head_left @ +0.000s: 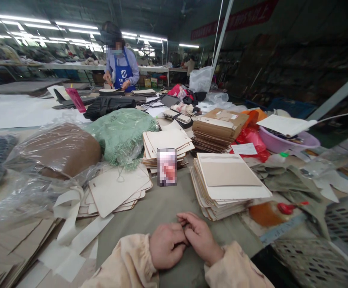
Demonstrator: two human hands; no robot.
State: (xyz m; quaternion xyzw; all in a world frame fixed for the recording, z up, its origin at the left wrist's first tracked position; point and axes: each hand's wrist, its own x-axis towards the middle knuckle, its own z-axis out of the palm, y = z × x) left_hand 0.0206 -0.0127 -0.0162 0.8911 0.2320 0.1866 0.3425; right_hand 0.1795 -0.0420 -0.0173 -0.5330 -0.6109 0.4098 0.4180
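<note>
My left hand [168,245] rests on the grey-green cloth [144,216] at the front middle, its fingers curled and touching my right hand. My right hand [200,237] lies beside it, fingers bent and drawn together against the left fingers. Nothing can be made out in either hand; what lies between the fingertips is hidden. Beyond them a phone [167,167] with a blurred screen leans upright against a stack of pale panels [168,140]. To the right stands a taller stack of pale panels [230,180]. Flat cream panels [118,188] spread out at the left.
Plastic-wrapped brown material [62,150] and a green bundle [121,132] sit at the left. At the right are an orange glue bottle [266,213], a metal ruler [283,229], a perforated crate [317,260] and a purple basin [304,141]. A person [122,66] in a blue apron stands across the table.
</note>
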